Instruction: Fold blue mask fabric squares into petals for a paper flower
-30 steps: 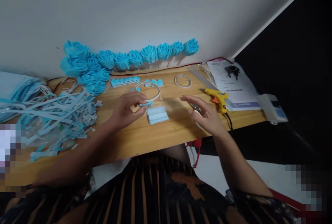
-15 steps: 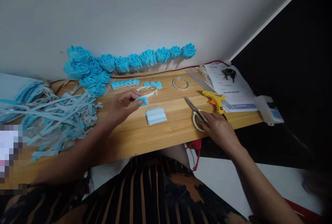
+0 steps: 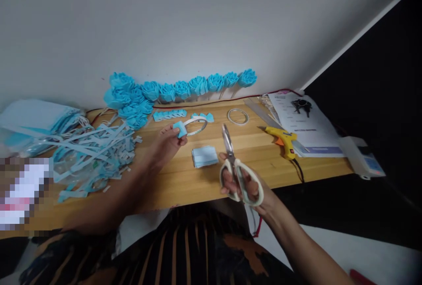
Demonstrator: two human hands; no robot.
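My left hand [image 3: 166,147] pinches a small folded blue piece [image 3: 180,129] between thumb and fingers. A narrow roll of tape [image 3: 195,119] hangs in the air beside that piece and seems to be stuck to it. Scissors with white handles [image 3: 231,158] are in my right hand [image 3: 253,188], fingers through the loops and blades pointing away from me, nearly closed. Between the hands lies a stack of light blue rectangles [image 3: 205,156]. Behind the left hand, two rows of folded blue petals [image 3: 169,115] [image 3: 202,118] rest on the table.
Blue fabric-like roses [image 3: 198,85] line the wall. Cut strips [image 3: 95,155] and a pile of blue sheets [image 3: 42,115] lie at left. A second tape roll [image 3: 238,117], a yellow glue gun [image 3: 280,137], papers [image 3: 293,122] with keys [image 3: 301,107] and a white box [image 3: 362,157] are at right.
My right hand has lifted the scissors off the table and brought them left, fingers now in the loops. My left hand has turned the blue piece and tape roll. The view has shifted slightly.
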